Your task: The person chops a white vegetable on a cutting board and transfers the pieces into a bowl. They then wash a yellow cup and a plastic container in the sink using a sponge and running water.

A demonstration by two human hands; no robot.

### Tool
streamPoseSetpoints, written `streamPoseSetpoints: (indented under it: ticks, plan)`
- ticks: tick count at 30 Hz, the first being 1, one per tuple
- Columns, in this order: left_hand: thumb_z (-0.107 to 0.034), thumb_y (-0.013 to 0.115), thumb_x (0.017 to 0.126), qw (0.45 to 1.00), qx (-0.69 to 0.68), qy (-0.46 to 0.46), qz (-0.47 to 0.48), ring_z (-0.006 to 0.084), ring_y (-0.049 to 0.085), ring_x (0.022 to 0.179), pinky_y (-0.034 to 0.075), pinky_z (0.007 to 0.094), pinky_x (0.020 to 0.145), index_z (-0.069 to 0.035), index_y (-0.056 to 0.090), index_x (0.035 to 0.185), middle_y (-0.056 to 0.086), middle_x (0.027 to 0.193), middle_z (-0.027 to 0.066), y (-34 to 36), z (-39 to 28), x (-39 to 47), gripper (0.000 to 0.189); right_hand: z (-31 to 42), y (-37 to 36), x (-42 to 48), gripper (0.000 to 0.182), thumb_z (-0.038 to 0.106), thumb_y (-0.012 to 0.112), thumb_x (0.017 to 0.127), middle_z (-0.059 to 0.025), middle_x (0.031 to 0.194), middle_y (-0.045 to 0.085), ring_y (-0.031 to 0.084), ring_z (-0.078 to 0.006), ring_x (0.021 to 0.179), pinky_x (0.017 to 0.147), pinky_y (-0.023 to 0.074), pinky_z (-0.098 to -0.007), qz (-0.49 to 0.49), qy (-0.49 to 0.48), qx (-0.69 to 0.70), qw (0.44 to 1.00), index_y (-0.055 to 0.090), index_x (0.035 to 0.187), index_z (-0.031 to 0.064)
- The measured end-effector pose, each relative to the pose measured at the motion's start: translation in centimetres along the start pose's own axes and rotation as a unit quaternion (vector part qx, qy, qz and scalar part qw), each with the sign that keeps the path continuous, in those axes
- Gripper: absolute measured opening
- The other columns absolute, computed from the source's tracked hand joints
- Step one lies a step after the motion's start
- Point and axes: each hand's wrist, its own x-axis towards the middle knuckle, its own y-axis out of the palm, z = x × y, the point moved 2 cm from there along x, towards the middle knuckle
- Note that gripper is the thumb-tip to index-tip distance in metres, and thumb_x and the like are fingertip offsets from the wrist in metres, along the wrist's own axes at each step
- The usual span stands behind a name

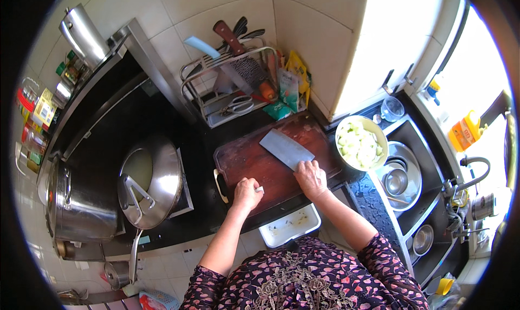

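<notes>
A wide cleaver (285, 146) lies nearly flat over the dark reddish-brown cutting board (243, 159), its blade slanting up and to the left. My right hand (311, 180) grips it at the near end; the handle is hidden under my fingers. At the board's near left edge, my left hand (246, 193) is closed around a small white piece (259, 189), which pokes out by the thumb. What the piece is, I cannot tell. Just right of the board, a cream bowl (384, 155) holds chopped pale green vegetable pieces (359, 143).
Behind the board stands a metal knife rack (191, 82) with knives and scissors (239, 105), beside seasoning bags (288, 86). Left are a lidded wok (164, 188) and a steel stockpot (85, 204). A sink (422, 147) with bowls lies right; a white tray (280, 239) sits below the counter edge.
</notes>
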Motion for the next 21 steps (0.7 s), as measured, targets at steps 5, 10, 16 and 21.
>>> streamPoseSetpoints:
  ticks: [5, 10, 16, 21]
  plan:
    - [-0.013, 0.067, 0.068, 0.997, 0.049, 0.037, 0.037, 0.0342, 0.058, 0.086, 0.048, 0.0411, 0.078, -0.004, 0.061, 0.074, 0.057, 0.085, 0.0174, -0.1, -1.2, 0.2, 0.012, -0.8, -0.8, -1.3, 0.022, 0.025, 0.061, 0.077, -0.0086, 0.087, 0.054, 0.053, -0.0250, 0.086, 0.067, 0.0458, -0.0378, -0.014, 0.021, 0.006, 1.000, 0.056, 0.087, 0.0071]
    - [-0.010, 0.066, 0.063, 0.996, 0.050, 0.056, 0.050, 0.0291, 0.062, 0.070, 0.051, 0.0362, 0.069, -0.004, 0.061, 0.066, 0.063, 0.074, 0.0153, 0.8, -0.7, 0.6, 0.009, -2.0, -7.1, -6.3, 0.021, 0.015, 0.063, 0.074, -0.0122, 0.084, 0.051, 0.051, -0.0293, 0.083, 0.067, 0.0453, -0.0380, -0.094, 0.032, 0.149, 0.984, 0.055, 0.091, 0.0039]
    - [-0.001, 0.061, 0.080, 0.931, -0.323, 0.087, 0.143, 0.0069, 0.055, 0.058, 0.047, 0.0209, 0.056, -0.002, 0.059, 0.080, 0.058, 0.067, 0.0009, -0.4, -9.0, 2.8, 0.002, -7.5, -9.2, -15.6, 0.020, 0.012, 0.061, 0.077, -0.0135, 0.084, 0.052, 0.052, -0.0311, 0.083, 0.069, 0.0461, -0.0398, -0.053, 0.197, 0.195, 0.959, 0.058, 0.095, 0.0040]
    - [-0.007, 0.061, 0.084, 0.808, -0.534, 0.134, 0.210, 0.0132, 0.060, 0.087, 0.051, 0.0232, 0.072, 0.001, 0.053, 0.115, 0.060, 0.102, 0.0085, 1.5, -20.4, 5.3, 0.033, -9.9, -10.1, -17.6, 0.020, 0.010, 0.060, 0.078, -0.0136, 0.084, 0.053, 0.055, -0.0304, 0.080, 0.068, 0.0471, -0.0382, -0.107, 0.269, 0.184, 0.939, 0.060, 0.096, 0.0032]
